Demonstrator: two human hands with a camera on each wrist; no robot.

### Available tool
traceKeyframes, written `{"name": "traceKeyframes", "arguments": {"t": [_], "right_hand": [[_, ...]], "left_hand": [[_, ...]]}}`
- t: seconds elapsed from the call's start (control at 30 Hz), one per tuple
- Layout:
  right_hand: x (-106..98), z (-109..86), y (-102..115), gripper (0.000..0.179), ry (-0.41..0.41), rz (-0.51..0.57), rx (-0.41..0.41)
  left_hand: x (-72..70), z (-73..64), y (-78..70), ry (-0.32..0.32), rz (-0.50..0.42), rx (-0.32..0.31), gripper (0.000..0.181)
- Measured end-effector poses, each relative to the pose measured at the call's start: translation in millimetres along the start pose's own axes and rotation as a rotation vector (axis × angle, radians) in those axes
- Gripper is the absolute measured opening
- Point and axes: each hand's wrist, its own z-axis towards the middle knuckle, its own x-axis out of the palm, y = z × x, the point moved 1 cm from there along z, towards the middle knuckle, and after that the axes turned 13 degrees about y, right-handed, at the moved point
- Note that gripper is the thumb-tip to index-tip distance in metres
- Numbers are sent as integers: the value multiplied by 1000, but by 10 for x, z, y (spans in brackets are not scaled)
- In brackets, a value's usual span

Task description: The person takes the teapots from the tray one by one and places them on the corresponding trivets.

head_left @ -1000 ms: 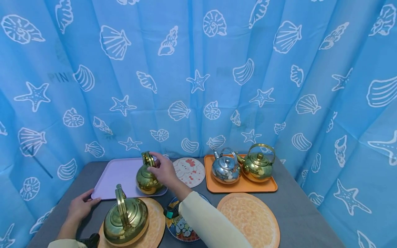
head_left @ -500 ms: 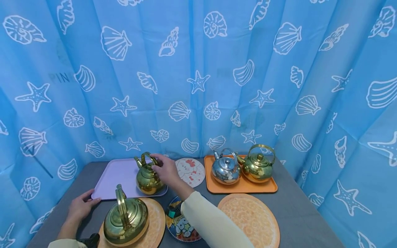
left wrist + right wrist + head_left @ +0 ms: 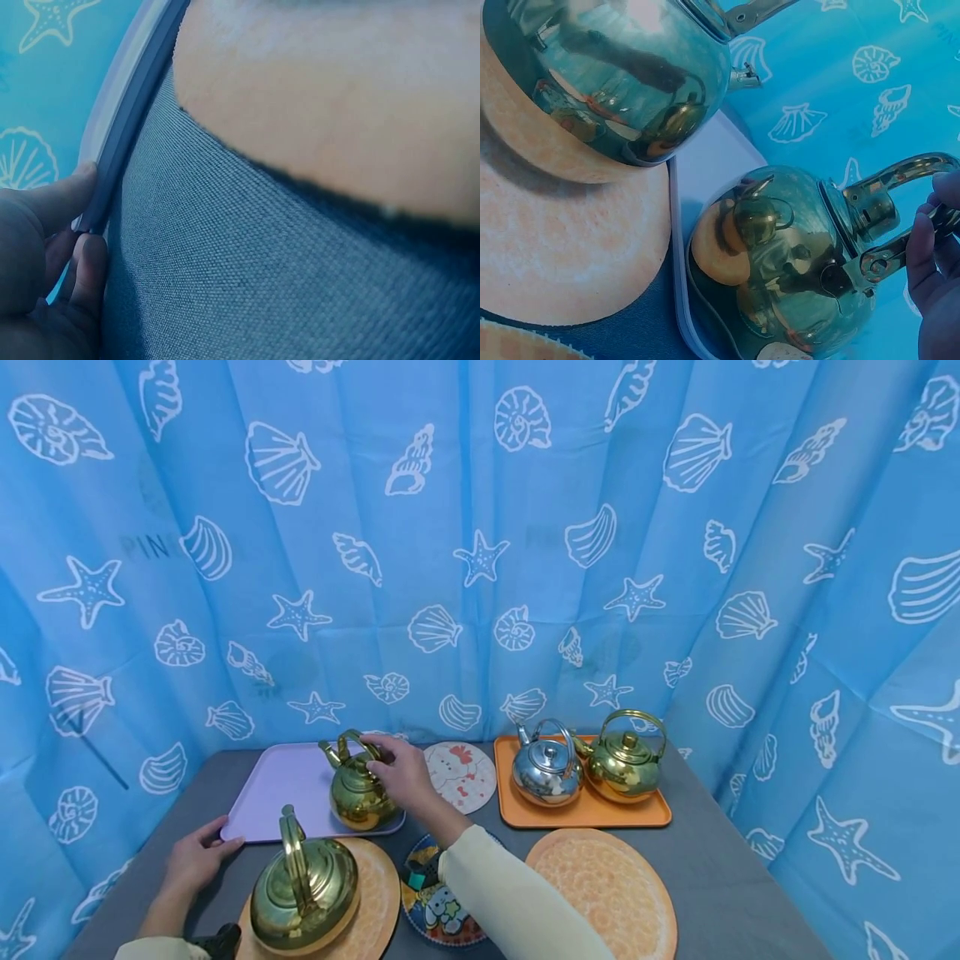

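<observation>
A small gold kettle stands at the right end of a lilac tray. My right hand grips its handle, fingers curled round the bar in the right wrist view. The spout points back and left. At the tray's front left corner is my left hand; in the left wrist view its thumb and fingers pinch the tray rim. Between my arms a larger gold kettle rests on a round tan mat.
An orange tray at the back right holds a silver kettle and another gold kettle. A round rabbit mat, a cartoon mat partly under my right forearm, and a second tan mat lie on the grey table.
The small gold kettle has turned on the lilac tray, bringing its spout into view at the left. My right hand turned with its handle. The left hand has stayed in place.
</observation>
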Motion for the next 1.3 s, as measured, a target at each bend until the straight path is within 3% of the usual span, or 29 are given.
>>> {"name": "traceKeyframes", "arguments": {"t": [0.93,1.3], "right_hand": [[-149,-149,74,39,-35,49,-78],[-311,-209,128,37,-56,43,-94]], "left_hand": [[3,-57,-59,-17,2,-11,72],[13,-38,-40,-10,4,-16,73]]}}
